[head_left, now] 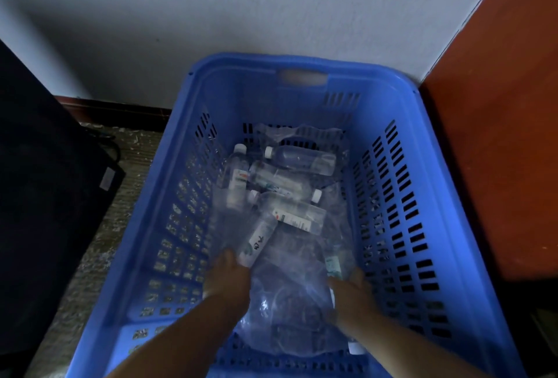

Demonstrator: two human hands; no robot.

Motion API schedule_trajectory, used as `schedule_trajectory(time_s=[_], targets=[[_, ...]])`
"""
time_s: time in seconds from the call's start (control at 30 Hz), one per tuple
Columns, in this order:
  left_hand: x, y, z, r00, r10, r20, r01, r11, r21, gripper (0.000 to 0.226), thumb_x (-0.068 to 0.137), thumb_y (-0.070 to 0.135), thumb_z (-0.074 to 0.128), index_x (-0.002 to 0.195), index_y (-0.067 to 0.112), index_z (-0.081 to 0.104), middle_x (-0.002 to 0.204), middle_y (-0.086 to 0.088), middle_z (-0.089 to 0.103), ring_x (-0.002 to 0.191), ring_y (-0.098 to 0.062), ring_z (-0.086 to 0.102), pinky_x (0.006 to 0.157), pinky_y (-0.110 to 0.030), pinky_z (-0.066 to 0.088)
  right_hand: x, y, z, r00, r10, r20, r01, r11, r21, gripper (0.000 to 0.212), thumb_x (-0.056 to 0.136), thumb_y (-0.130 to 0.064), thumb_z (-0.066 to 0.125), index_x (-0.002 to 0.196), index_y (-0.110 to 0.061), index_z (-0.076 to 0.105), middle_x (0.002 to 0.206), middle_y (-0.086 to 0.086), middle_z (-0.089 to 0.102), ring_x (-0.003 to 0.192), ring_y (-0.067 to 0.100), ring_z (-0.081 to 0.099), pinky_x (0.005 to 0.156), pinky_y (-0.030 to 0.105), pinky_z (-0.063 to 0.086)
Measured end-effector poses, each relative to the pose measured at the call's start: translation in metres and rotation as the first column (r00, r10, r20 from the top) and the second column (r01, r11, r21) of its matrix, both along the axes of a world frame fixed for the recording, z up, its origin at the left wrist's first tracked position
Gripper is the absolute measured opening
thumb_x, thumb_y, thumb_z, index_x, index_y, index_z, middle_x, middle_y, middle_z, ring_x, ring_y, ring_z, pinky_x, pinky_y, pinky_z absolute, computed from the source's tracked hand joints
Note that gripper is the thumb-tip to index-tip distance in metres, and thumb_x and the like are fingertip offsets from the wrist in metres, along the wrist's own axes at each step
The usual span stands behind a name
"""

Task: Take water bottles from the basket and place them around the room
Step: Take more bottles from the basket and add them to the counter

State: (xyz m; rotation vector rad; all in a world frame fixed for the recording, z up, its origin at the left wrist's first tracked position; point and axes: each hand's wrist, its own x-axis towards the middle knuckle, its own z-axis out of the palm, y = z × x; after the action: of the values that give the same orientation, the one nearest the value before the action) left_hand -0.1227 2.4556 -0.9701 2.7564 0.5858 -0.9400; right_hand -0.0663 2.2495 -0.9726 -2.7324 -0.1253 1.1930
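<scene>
A blue slotted plastic basket [401,184] stands on the floor against the wall. Several clear water bottles with white caps lie at its bottom on crumpled clear plastic wrap [290,296]. One bottle [302,158] lies across the far end, another [237,178] along the left. Both my hands reach down inside. My left hand [228,278] touches the near end of a labelled bottle [258,240]; whether it grips is unclear. My right hand [351,296] rests against a bottle with a green label [333,266] under the wrap.
A white wall rises behind the basket. An orange-brown wooden panel [498,136] stands close on the right. A dark piece of furniture [45,196] fills the left side, with a strip of speckled floor [120,211] between it and the basket.
</scene>
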Motion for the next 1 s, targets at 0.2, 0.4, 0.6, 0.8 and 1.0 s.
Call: schedule_trajectory(time_s=[0.2, 0.4, 0.6, 0.8, 1.0], targets=[[0.001, -0.022, 0.003, 0.988, 0.068, 0.142, -0.057, 0.995, -0.082, 0.032, 0.090, 0.028, 0.047, 0.121, 0.022, 0.054, 0.132, -0.004, 0.045, 0.114, -0.024, 0.053, 0.093, -0.036, 0.049, 0.004, 0.017, 0.008, 0.994, -0.043, 0.105, 0.040, 0.999, 0.035, 0.049, 0.081, -0.047, 0.060, 0.126, -0.030, 0.053, 0.137, 0.010, 0.028, 0.123, 0.031, 0.040, 0.100, 0.031, 0.043], [0.021, -0.005, -0.003, 0.961, 0.111, 0.252, -0.107, 0.994, -0.033, 0.049, 0.085, 0.024, 0.055, 0.130, 0.016, 0.037, 0.133, -0.007, 0.044, 0.122, -0.025, 0.045, 0.100, -0.034, 0.040, 0.018, 0.008, 0.005, 0.981, 0.043, 0.189, -0.041, 0.999, -0.014, 0.045, 0.094, -0.026, 0.048, 0.139, -0.028, 0.044, 0.151, 0.009, 0.021, 0.127, 0.026, 0.043, 0.100, 0.034, 0.046], [0.031, 0.008, -0.014, 0.942, 0.261, 0.213, -0.269, 0.963, 0.010, 0.055, 0.085, 0.032, 0.061, 0.131, 0.014, 0.036, 0.137, -0.009, 0.042, 0.128, -0.025, 0.041, 0.102, -0.035, 0.041, 0.018, 0.003, -0.012, 0.966, -0.202, 0.161, 0.179, 0.973, 0.146, 0.090, 0.090, -0.024, 0.061, 0.152, -0.035, -0.004, 0.133, 0.016, 0.044, 0.103, 0.025, 0.059, 0.079, 0.029, 0.053], [-0.006, -0.018, -0.010, 0.946, 0.307, 0.107, -0.311, 0.950, 0.031, 0.058, 0.089, 0.035, 0.054, 0.134, 0.015, 0.025, 0.138, -0.007, 0.036, 0.126, -0.023, 0.046, 0.098, -0.032, 0.044, 0.013, 0.007, 0.000, 0.938, -0.342, 0.052, 0.339, 0.939, 0.062, 0.099, 0.087, -0.029, 0.065, 0.152, -0.021, -0.010, 0.137, 0.016, 0.048, 0.116, 0.029, 0.057, 0.094, 0.038, 0.052], [-0.009, -0.007, 0.033, 0.831, 0.557, 0.005, -0.545, 0.814, -0.201, 0.080, 0.078, 0.047, 0.064, 0.142, 0.014, 0.029, 0.140, -0.009, 0.040, 0.124, -0.023, 0.054, 0.099, -0.029, 0.048, 0.021, 0.005, 0.052, 0.955, -0.250, -0.161, 0.259, 0.965, 0.038, 0.075, 0.085, -0.029, 0.067, 0.147, -0.028, 0.026, 0.142, 0.002, 0.047, 0.124, 0.021, 0.051, 0.102, 0.030, 0.044]])
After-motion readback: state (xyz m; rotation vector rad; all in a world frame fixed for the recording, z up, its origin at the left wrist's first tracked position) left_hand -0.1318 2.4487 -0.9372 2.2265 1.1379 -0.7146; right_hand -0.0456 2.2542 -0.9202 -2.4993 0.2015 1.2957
